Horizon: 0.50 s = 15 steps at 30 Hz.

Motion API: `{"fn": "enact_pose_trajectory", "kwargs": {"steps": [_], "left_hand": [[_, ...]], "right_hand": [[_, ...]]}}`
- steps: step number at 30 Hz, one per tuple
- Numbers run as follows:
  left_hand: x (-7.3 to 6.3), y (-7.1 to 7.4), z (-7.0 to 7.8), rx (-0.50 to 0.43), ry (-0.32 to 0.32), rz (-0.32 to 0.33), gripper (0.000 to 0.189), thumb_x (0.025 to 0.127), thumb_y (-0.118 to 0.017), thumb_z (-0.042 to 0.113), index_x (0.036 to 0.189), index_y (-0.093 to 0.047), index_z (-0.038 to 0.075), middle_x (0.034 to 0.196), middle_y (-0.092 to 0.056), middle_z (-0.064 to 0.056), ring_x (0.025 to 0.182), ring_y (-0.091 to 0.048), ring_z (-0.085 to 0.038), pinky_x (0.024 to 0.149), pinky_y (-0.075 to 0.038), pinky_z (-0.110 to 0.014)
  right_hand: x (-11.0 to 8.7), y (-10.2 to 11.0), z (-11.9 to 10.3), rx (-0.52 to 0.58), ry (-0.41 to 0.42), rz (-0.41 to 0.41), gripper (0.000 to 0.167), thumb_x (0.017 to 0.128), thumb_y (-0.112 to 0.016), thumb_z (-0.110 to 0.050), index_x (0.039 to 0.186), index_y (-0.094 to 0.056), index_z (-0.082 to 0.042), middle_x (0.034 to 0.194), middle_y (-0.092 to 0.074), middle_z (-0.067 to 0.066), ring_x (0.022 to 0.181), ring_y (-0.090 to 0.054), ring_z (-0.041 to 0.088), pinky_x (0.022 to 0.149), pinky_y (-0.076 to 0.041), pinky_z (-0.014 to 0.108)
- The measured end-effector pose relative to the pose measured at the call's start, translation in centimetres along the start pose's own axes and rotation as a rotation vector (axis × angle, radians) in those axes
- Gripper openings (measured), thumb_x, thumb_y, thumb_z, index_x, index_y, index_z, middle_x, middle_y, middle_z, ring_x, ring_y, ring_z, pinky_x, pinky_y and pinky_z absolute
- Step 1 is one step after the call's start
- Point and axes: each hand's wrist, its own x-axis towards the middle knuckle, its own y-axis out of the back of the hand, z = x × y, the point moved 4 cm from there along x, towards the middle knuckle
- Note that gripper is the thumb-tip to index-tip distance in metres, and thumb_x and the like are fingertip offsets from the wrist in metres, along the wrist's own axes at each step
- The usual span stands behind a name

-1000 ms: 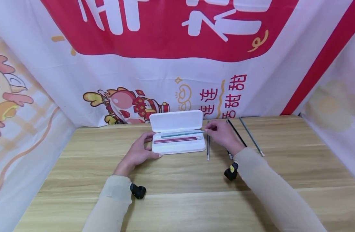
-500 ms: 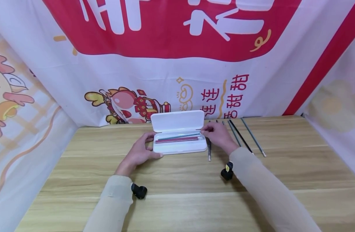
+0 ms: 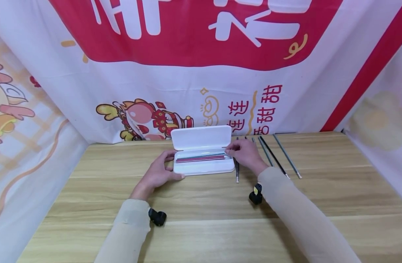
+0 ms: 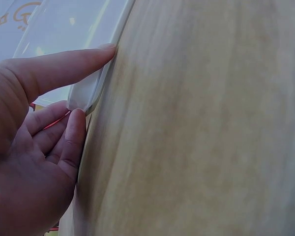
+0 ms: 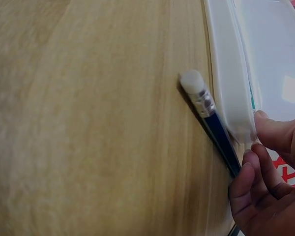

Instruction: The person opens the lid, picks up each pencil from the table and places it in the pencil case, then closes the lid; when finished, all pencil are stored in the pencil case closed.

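A white pencil case [image 3: 202, 170] lies with its lid [image 3: 201, 137] raised. My left hand [image 3: 157, 170] grips the case's left end; in the left wrist view the thumb [image 4: 64, 69] lies along the long edge and the fingers bend at the corner. Inside rest dark red pencils [image 3: 201, 159], and behind them a teal pencil [image 3: 204, 155]. With thumb and fingertips at the case's right end, my right hand [image 3: 246, 152] pinches the teal pencil's end, which is mostly hidden. Just right of the case, below that hand, is a dark blue pencil [image 5: 221, 137] with a white eraser.
Farther right on the wooden table [image 3: 201, 226] lie a black pencil [image 3: 274, 155] and a teal pencil [image 3: 287, 155], with another teal pencil [image 3: 266, 151] partly behind the right hand. A printed cloth [image 3: 174, 80] hangs right behind the case.
My right hand has moved slightly left and lowered the teal pencil into the case, behind the red ones. The left hand keeps its hold on the case.
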Motion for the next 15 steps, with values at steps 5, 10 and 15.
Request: {"fn": "enact_pose_trajectory", "kwargs": {"steps": [5,10,15], "left_hand": [[0.01,0.0,0.08,0.003,-0.006,0.002,0.091,0.086,-0.092,0.011,0.162,-0.042,0.018,0.166,-0.044,-0.018,0.134,-0.065,-0.04,0.119,-0.05,-0.054],[-0.08,0.02,0.17,0.01,-0.012,0.002,0.091,0.086,-0.091,0.012,0.162,-0.042,0.018,0.166,-0.044,-0.018,0.134,-0.065,-0.04,0.119,-0.051,-0.054],[-0.09,0.02,0.14,0.012,-0.009,0.001,0.091,0.087,-0.091,0.012,0.163,-0.042,0.018,0.167,-0.044,-0.018,0.135,-0.064,-0.04,0.119,-0.051,-0.054]], "right_hand": [[0.0,-0.04,-0.18,-0.022,0.005,0.006,0.013,0.1,-0.076,-0.023,0.108,-0.081,-0.014,0.111,-0.069,0.01,0.107,-0.06,0.027,0.094,-0.051,0.044],[-0.1,-0.05,-0.37,-0.036,0.001,0.002,0.011,0.1,-0.076,-0.022,0.106,-0.082,-0.015,0.111,-0.067,0.01,0.107,-0.058,0.027,0.093,-0.05,0.043],[-0.18,0.0,-0.6,-0.059,-0.015,-0.011,0.012,0.101,-0.075,-0.022,0.107,-0.082,-0.015,0.113,-0.067,0.01,0.108,-0.057,0.027,0.094,-0.051,0.043]]}}
